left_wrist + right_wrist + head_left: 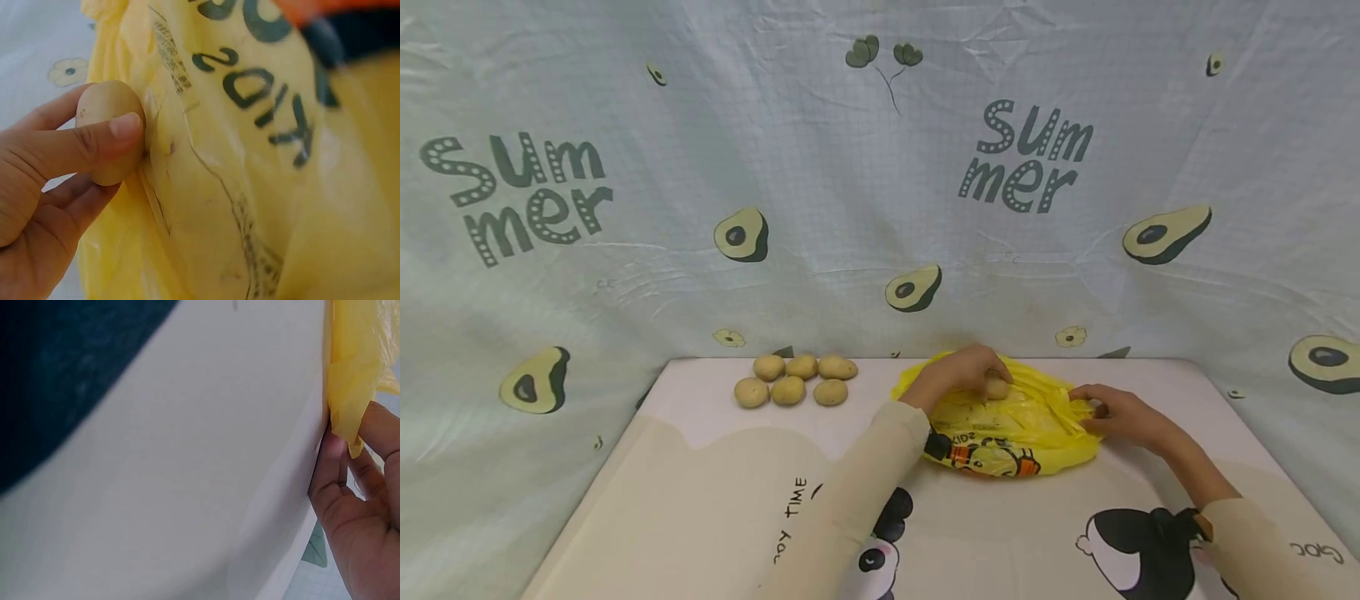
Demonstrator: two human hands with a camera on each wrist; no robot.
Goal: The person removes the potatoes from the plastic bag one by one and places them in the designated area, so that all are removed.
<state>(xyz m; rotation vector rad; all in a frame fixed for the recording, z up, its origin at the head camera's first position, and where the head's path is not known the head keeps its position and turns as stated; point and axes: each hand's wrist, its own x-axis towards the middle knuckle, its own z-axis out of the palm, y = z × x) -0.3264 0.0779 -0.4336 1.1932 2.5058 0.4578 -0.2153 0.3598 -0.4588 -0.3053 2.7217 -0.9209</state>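
Observation:
A yellow plastic bag (pixel 1015 429) with printed letters and a cartoon figure lies on the table, bulging. Above its upper side my left hand (pixel 961 373) holds a potato (pixel 997 387); the left wrist view shows thumb and fingers pinching this potato (pixel 111 134) against the bag's printed film. At the bag's right end my right hand (pixel 1123 414) grips a gathered corner, and in the right wrist view the crumpled yellow plastic (pixel 353 394) sits between thumb and fingers. What lies inside the bag is mostly hidden.
Several potatoes (pixel 788 391) stand in two rows at the back left of the table (pixel 700 467), whose cover bears printed drawings. A curtain (pixel 820 167) with avocado prints hangs directly behind the table's far edge.

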